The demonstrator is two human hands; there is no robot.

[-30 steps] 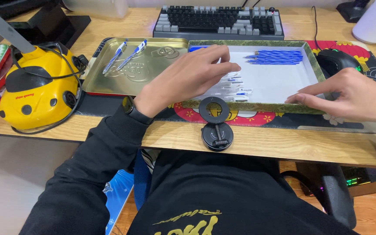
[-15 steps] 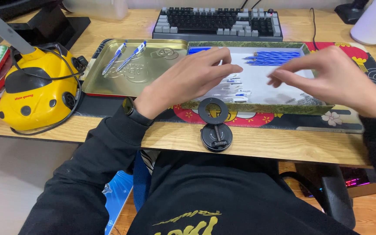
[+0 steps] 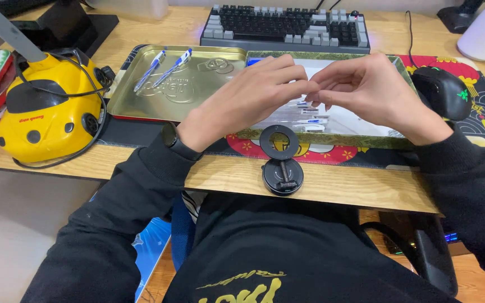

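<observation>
Nearest, at the desk's front edge, one round black folding stand (image 3: 280, 163) sits with its ring tipped up. Just above it, the left hand (image 3: 248, 101) and the right hand (image 3: 374, 92) meet fingertip to fingertip over the green-rimmed tray (image 3: 332, 138). The fingers of each hand are drawn together in a pinch; whether anything is held between them cannot be told, as it is too small or hidden. Under the hands, on the tray's white floor, lie several small white-and-blue pieces (image 3: 312, 119), partly covered, so their count cannot be told. To the left, one yellow machine (image 3: 49, 109) stands with a black cord looped around it. Beside the tray, one gold tin lid (image 3: 169, 84) holds two blue-and-white pens (image 3: 164, 68), lying side by side. To the right sits one black mouse (image 3: 443, 92). Farthest back is one keyboard (image 3: 287, 27).
</observation>
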